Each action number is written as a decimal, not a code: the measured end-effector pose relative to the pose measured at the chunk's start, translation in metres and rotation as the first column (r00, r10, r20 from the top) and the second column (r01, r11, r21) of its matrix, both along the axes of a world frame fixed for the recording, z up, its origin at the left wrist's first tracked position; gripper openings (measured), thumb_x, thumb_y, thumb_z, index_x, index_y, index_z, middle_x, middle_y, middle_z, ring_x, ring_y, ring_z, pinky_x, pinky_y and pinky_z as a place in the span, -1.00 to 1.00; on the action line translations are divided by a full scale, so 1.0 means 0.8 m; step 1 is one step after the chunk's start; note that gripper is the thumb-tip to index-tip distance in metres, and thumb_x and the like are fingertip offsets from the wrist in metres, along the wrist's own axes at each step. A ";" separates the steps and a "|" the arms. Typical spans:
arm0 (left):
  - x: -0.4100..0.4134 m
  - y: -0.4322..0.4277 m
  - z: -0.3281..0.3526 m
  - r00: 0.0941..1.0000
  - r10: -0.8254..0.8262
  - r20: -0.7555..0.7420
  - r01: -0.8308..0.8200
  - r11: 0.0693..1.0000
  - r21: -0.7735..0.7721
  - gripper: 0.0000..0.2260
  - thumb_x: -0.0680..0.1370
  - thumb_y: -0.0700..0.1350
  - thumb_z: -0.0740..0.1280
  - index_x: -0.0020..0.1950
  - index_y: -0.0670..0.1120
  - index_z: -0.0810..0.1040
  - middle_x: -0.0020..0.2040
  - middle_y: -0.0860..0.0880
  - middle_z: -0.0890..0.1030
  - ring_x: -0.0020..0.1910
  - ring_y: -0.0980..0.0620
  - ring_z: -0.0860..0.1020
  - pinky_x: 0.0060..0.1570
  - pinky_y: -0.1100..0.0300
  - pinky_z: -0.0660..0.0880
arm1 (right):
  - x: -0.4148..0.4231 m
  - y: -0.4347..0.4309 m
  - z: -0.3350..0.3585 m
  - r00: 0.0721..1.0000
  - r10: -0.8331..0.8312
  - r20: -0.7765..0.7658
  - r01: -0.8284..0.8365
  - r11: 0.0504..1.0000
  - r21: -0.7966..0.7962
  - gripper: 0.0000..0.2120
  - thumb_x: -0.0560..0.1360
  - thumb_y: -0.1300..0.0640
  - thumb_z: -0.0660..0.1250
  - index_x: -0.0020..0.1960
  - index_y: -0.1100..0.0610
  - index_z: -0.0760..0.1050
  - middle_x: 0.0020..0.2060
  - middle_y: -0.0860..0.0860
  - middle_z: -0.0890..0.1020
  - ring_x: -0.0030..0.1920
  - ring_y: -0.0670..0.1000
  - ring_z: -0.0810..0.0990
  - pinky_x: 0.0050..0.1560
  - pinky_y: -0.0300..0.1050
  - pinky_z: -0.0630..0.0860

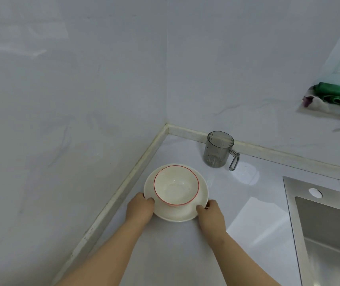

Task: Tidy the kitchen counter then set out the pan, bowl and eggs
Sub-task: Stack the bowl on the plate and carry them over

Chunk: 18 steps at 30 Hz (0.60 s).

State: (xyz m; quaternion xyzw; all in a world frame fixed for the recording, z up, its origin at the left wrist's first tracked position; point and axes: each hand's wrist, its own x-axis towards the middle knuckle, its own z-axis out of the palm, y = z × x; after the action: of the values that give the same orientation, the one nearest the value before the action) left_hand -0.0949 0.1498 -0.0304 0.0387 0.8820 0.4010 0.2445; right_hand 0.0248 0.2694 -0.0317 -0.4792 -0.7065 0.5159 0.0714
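Bare forearms (111, 250) reach in from the bottom edge across a pale counter (175, 254) set into a corner of grey walls. On the left, the left hand (141, 207) grips the near left rim of a white plate (177, 214), its thumb curled over the edge. A white bowl (176, 184) with a red line round its lip stands upright on the plate, between the two hands and just beyond them, close to the left thumb. The right hand (210, 213) pinches the plate's near right rim, thumb on top. Whether the plate rests on the counter or is lifted cannot be told. Further right and back, a smoky clear jug (218, 149) stands upright by the counter's rear strip, apart from the plate. A steel sink (288, 203) fills the lower right, and a green cloth (338, 93) lies on a ledge above it.
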 end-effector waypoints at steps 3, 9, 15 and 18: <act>-0.002 0.001 -0.002 0.998 -0.027 -0.051 0.025 0.998 -0.054 -0.77 0.56 -0.19 0.14 0.17 -0.23 0.42 0.06 -0.19 0.53 -0.08 -0.11 0.44 -0.13 0.16 0.36 | -0.006 0.007 0.001 0.996 0.062 0.065 -0.064 0.997 0.030 -0.91 0.55 0.17 0.13 0.00 0.19 0.27 -0.13 0.06 0.47 -0.18 0.04 0.45 -0.23 -0.11 0.33; -0.016 0.007 0.000 0.998 -0.060 0.021 0.061 0.994 -0.094 -0.90 0.57 -0.19 0.13 -0.02 -0.21 0.38 -0.08 -0.15 0.45 -0.14 -0.08 0.39 -0.33 0.18 0.25 | -0.009 0.013 -0.006 0.967 0.138 0.213 -0.175 0.970 0.167 -0.91 0.57 0.13 0.04 -0.04 0.15 0.24 -0.28 0.00 0.42 -0.21 0.07 0.42 -0.20 -0.11 0.31; -0.020 0.019 -0.009 1.000 -0.013 0.004 0.013 0.987 -0.163 -0.73 0.59 -0.15 0.10 0.22 -0.26 0.39 0.08 -0.21 0.50 -0.01 -0.16 0.45 -0.12 0.14 0.34 | -0.010 0.027 -0.006 0.945 0.175 0.276 -0.237 0.949 0.208 -0.84 0.58 0.10 0.01 -0.06 0.17 0.27 -0.24 0.02 0.42 -0.17 0.08 0.42 -0.17 -0.12 0.32; -0.012 0.020 -0.014 0.998 -0.041 -0.040 0.032 0.980 -0.199 -0.72 0.60 -0.13 0.08 0.21 -0.26 0.37 0.13 -0.24 0.51 0.08 -0.22 0.49 -0.04 0.08 0.39 | -0.004 0.028 -0.007 0.965 0.126 0.229 -0.162 0.976 0.148 -0.83 0.55 0.10 0.03 -0.08 0.19 0.32 -0.15 0.15 0.56 -0.19 0.13 0.50 -0.15 -0.05 0.44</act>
State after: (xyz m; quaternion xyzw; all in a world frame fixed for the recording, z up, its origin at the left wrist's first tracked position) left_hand -0.1042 0.1661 -0.0415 0.0393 0.9218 0.3058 0.2350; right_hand 0.0214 0.2914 -0.0372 -0.4726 -0.7834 0.4037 -0.0048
